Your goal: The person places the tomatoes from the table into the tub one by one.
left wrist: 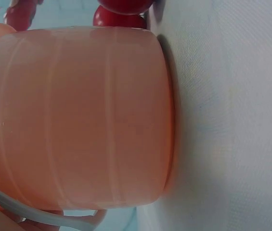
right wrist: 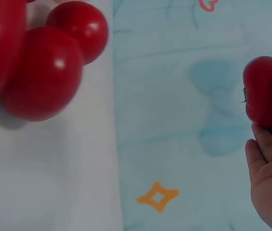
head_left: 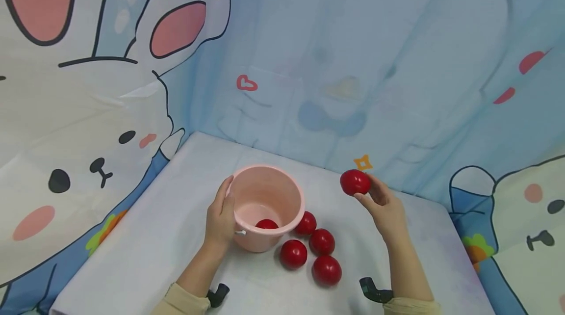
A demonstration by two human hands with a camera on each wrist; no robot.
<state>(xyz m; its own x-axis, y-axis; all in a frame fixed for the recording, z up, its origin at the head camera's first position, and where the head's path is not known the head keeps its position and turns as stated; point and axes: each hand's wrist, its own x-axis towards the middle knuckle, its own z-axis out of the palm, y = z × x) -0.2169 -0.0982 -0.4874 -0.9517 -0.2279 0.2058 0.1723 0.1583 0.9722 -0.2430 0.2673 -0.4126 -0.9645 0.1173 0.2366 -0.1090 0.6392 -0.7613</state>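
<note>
A pink plastic bucket [head_left: 265,177] stands upright on the table, with one red tomato [head_left: 267,224] visible inside. My left hand [head_left: 220,219] holds the bucket by its left side, just below the rim. The bucket wall [left wrist: 83,115] fills much of the left wrist view, where its pale handle [left wrist: 34,214] passes by the fingers. In my right hand [head_left: 388,209], a red tomato [head_left: 355,182] is pinched between thumb and fingers, raised to the right of the bucket. The right wrist view shows this held tomato [right wrist: 265,91] with a small green stem.
Several more tomatoes [head_left: 326,270] lie grouped on the white-covered table [head_left: 145,261], close to the bucket's right side. Behind the table hangs a light blue cloth [head_left: 282,109] with cartoon prints.
</note>
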